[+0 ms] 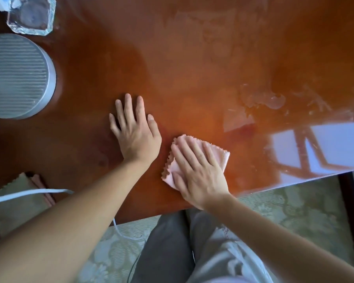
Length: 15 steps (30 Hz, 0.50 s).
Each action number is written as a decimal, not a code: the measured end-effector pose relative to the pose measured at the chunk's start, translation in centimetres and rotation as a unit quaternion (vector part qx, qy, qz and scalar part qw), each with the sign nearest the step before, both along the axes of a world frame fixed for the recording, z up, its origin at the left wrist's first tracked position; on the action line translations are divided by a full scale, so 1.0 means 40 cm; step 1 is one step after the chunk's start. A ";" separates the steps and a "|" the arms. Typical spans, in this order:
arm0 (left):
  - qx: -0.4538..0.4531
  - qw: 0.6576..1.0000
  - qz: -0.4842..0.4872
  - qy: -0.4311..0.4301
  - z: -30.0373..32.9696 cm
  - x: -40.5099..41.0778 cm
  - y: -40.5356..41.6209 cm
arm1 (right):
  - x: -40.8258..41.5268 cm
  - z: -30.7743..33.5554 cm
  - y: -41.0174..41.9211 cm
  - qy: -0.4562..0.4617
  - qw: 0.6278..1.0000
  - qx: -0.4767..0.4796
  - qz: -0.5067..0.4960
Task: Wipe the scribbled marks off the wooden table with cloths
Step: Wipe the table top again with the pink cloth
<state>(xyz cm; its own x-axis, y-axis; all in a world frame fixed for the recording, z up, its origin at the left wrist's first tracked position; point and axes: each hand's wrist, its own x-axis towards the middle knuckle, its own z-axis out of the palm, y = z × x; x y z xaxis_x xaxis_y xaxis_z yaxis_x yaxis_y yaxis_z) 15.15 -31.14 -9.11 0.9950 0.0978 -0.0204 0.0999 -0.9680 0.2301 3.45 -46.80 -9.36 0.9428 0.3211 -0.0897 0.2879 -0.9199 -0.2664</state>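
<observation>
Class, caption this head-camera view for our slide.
Right hand presses pink cloth on wooden table; left hand rests flat.

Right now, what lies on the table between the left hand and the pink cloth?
Nothing: in the head view only bare wooden table separates the left hand from the pink cloth under the right hand.

My right hand covers most of the folded pink cloth, the round ribbed grey device runs off the left edge, and any scribbles are too faint to tell.
</observation>
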 end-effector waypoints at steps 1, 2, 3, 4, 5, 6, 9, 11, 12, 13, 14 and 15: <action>0.001 1.000 -0.004 0.002 0.007 0.001 -0.003 | 0.009 -0.003 -0.033 -0.006 1.000 -0.004 -0.012; 0.006 1.000 -0.022 -0.002 0.014 0.002 -0.010 | 0.027 -0.003 -0.071 -0.013 0.999 -0.013 -0.037; 0.012 0.998 -0.057 -0.007 0.022 0.003 -0.025 | 0.048 -0.003 -0.117 -0.017 0.997 -0.022 -0.073; 0.019 0.995 -0.102 -0.010 0.029 0.003 -0.047 | 0.070 -0.002 -0.169 -0.018 0.992 -0.032 -0.118; 0.022 0.989 -0.145 -0.009 0.031 0.004 -0.075 | 0.091 0.001 -0.223 -0.012 0.986 -0.040 -0.163; 0.020 0.984 -0.175 -0.002 0.031 0.005 -0.105 | 0.110 0.007 -0.271 -0.004 0.977 -0.043 -0.207; 0.012 0.983 -0.182 0.018 0.016 0.004 -0.168 | 0.135 0.017 -0.294 0.010 0.951 -0.049 -0.306; 0.012 0.985 -0.169 0.008 0.000 -0.004 -0.173 | 0.113 0.008 -0.221 -0.005 0.945 -0.051 -0.324; 0.012 0.985 -0.170 0.001 -0.006 -0.005 -0.173 | 0.087 0.000 -0.174 -0.009 0.950 -0.050 -0.308; 0.012 0.985 -0.174 -0.002 -0.009 -0.003 -0.171 | 0.056 -0.007 -0.126 -0.009 0.959 -0.048 -0.280; 0.011 0.985 -0.175 -0.001 -0.011 -0.002 -0.169 | 0.025 -0.010 -0.082 -0.008 0.966 -0.044 -0.253; 0.010 0.985 -0.173 -0.001 -0.012 -0.002 -0.167 | 0.000 -0.010 -0.053 -0.009 0.972 -0.038 -0.230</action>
<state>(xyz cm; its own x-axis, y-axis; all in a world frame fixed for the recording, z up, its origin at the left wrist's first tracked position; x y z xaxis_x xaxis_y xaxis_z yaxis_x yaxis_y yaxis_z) 15.08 -37.84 -9.59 0.9690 -0.2464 -0.0209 -0.2367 -0.9486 0.2101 3.44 -48.93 -9.77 0.9866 -0.1426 -0.0794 -0.1555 -0.9691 -0.1916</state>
